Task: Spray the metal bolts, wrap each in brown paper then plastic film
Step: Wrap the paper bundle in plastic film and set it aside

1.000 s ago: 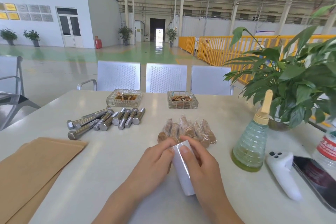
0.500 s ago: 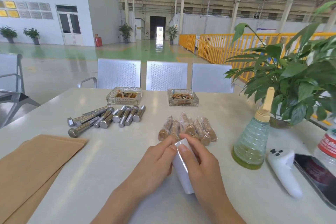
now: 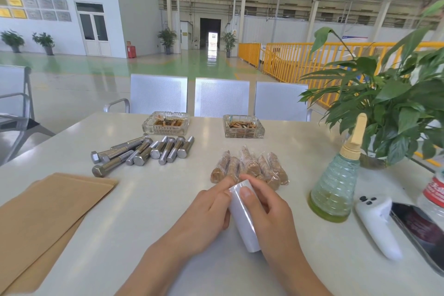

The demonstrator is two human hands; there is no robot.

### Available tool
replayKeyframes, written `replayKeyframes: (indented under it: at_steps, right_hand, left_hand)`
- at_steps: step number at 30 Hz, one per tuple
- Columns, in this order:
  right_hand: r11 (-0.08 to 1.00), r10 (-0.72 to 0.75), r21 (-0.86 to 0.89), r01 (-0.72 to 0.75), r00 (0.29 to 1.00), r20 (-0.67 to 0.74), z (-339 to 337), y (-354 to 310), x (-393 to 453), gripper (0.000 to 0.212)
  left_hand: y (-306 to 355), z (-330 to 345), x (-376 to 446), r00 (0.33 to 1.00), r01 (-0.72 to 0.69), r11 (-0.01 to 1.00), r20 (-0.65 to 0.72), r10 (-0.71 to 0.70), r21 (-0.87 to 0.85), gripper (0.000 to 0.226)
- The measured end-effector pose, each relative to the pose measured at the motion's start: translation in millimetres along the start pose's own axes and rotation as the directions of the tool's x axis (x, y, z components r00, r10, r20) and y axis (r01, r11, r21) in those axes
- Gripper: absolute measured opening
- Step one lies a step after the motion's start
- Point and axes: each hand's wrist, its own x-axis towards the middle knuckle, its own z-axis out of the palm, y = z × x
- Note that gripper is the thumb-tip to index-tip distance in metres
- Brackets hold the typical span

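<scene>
Pale table (image 3: 149, 199): stacked brown paper sheets (image 3: 48, 218) at left, bare steel hex bolts (image 3: 144, 151) beyond them, film-wrapped brown bundles (image 3: 249, 168) centre. My left hand (image 3: 204, 214) and right hand (image 3: 266, 211) both grip the white plastic film roll (image 3: 242, 218), thumbs at its far end. Risk: film edge clings, tearing unevenly.

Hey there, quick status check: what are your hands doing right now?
Left hand and right hand both grip the plastic film roll. Bare bolts untouched; wrapped bolts just beyond. Nothing in the way.
</scene>
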Motion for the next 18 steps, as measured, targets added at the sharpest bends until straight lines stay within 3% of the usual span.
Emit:
replayKeyframes:
  at_steps: [11, 14, 18]
  right_hand:
    - [0.999, -0.004, 0.035, 0.003, 1.000, 0.007, -0.1, -4.3, -1.6, 0.029]
    - [0.999, -0.033, -0.013, 0.033, 0.999, -0.019, 1.6, -5.3, -4.3, 0.029]
    - [0.990, -0.092, -0.112, 0.084, 0.993, -0.073, 2.1, -6.3, -6.2, 0.032]
  left_hand:
    - [-0.6, -0.2, -0.4, 1.000, 0.012, 1.000, -0.010, -0.012, 0.019, 0.030]
    - [0.0, 3.2, 0.0, 0.998, 0.006, 1.000, -0.060, -0.005, 0.013, 0.037]
    - [0.4, 4.2, 1.2, 0.998, 0.009, 0.999, -0.066, -0.006, 0.039, 0.026]
